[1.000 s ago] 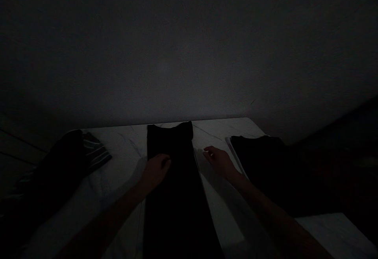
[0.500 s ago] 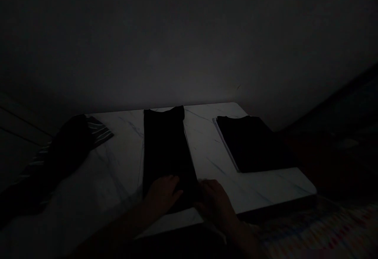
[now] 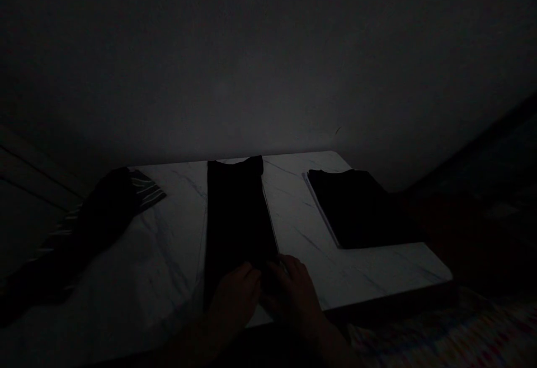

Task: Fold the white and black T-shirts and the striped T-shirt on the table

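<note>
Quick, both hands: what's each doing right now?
Left hand: on the black shirt's near end; grip too dark to tell.
Right hand: at that end too; grip too dark to tell.

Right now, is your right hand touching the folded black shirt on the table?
Apart. The head view shows the right hand near the table's front edge, with bare pale marble table between it and the folded black shirt.

- Bare left hand (image 3: 235,295): broad, rounded back; fingers barely separable in the gloom.
- Bare right hand (image 3: 291,292): knuckles and separate fingers faintly readable; fine detail lost.
- Bare left forearm (image 3: 197,340): tapers toward the wrist, fading into shadow at the near edge.
- Bare right forearm (image 3: 331,345): same tapering shape, running off the near edge.
- Anything worn higher up: hidden by darkness.
</note>
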